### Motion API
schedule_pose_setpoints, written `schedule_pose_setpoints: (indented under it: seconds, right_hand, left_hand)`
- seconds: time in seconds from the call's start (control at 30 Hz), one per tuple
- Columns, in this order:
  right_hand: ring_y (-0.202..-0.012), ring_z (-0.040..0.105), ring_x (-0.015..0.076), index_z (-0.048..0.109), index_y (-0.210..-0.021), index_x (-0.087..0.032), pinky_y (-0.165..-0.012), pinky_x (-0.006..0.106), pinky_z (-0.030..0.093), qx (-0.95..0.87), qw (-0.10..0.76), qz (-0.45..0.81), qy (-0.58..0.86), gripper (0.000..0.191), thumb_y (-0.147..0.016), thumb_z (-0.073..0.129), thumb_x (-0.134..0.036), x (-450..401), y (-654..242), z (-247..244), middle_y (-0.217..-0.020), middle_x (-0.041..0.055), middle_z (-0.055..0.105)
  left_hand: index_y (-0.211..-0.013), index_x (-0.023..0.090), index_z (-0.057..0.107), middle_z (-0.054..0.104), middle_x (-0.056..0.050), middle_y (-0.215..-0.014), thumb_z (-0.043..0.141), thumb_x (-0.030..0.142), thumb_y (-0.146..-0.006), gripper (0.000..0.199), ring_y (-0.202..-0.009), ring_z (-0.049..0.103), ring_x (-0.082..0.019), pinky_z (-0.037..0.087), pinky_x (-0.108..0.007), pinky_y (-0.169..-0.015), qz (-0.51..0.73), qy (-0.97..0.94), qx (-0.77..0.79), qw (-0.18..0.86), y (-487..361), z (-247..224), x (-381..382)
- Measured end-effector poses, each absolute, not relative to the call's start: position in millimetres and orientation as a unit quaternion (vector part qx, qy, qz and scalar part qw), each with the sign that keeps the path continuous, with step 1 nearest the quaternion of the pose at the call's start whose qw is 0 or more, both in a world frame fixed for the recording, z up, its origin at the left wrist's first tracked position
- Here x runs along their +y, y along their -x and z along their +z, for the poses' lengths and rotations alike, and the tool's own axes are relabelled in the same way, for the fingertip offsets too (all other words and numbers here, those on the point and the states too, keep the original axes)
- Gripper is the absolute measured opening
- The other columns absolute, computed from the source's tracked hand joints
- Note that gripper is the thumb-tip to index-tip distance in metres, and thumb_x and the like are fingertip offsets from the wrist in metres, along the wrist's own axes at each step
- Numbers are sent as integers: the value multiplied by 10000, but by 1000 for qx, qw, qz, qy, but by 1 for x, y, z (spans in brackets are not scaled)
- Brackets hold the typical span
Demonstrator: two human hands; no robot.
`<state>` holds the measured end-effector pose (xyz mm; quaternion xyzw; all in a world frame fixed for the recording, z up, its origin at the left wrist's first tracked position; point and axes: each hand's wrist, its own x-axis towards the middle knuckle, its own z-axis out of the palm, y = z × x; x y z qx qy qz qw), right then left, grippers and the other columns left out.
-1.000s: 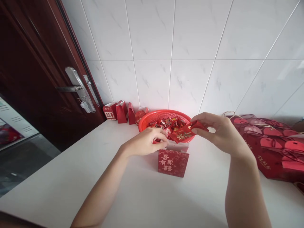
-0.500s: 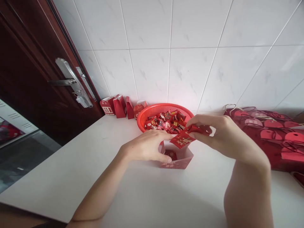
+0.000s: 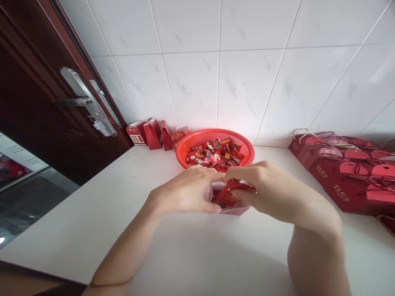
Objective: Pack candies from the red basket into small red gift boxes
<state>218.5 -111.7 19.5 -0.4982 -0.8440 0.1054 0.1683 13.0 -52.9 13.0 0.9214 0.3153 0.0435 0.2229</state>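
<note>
A small open-topped pink-red box [image 3: 236, 211] stands on the white table. My left hand [image 3: 185, 190] grips its left side, thumb at the near wall and fingers at the far edge. Between the thumb and fingers of my right hand [image 3: 265, 189] is a red packet with gold print [image 3: 228, 195], tilted down into the box opening. Dark red items lie inside the box, partly covered by the packet and my left hand. Just behind, a red plastic basket [image 3: 184, 144] holds several wrapped sweets [image 3: 216, 156].
Small red boxes [image 3: 153, 133] line the tiled wall at the left of the basket. Several dark red gift bags with cord handles [image 3: 333, 187] stand at the right. A dark wooden door [image 3: 40, 82] with a metal handle is at the left of the white table [image 3: 101, 205].
My right hand has moved left and down, bringing the red packet from above the box into its opening. My left hand stays on the box. The view has shifted slightly.
</note>
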Motion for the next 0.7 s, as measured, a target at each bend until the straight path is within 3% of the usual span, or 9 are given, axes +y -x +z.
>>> schedule_pose_setpoints:
  seconds: [0.13,0.33,0.53,0.7]
  right_hand:
    - [-451,400,83,551,-725,-208,-447,272,201,-842,161,110,503,219,-859,551,-36,-108,-215,20,-548,-55,559]
    - [-479,450,90,679,-873,-218,-473,273,241,-837,148,147,506,206,-873,567,-46,-105,-212,22,-597,-54,621]
    - [-531,467,102,655,-795,-210,-514,292,257,-842,113,145,508,198,-862,556,-52,-101,-209,22,-639,-39,634]
    - [-607,523,131,702,-885,-211,-567,291,295,-844,85,163,504,201,-906,540,-95,-99,-208,23,-710,0,663]
  left_hand:
    - [-1083,264,688,714,7,-996,731,367,-788,315,-913,661,-230,436,-298,-782,35,-920,323,218,-13,14,-53]
    - [-1097,263,685,722,-3,-1031,729,364,-785,331,-950,667,-245,453,-302,-803,35,-922,314,223,-13,14,-51]
    - [-1000,236,676,729,-5,-1011,737,337,-772,257,-919,670,-234,453,-298,-779,38,-922,314,224,-13,14,-50]
    - [-1030,244,684,727,2,-1016,746,341,-768,286,-925,671,-228,454,-293,-775,44,-919,318,229,-12,12,-49]
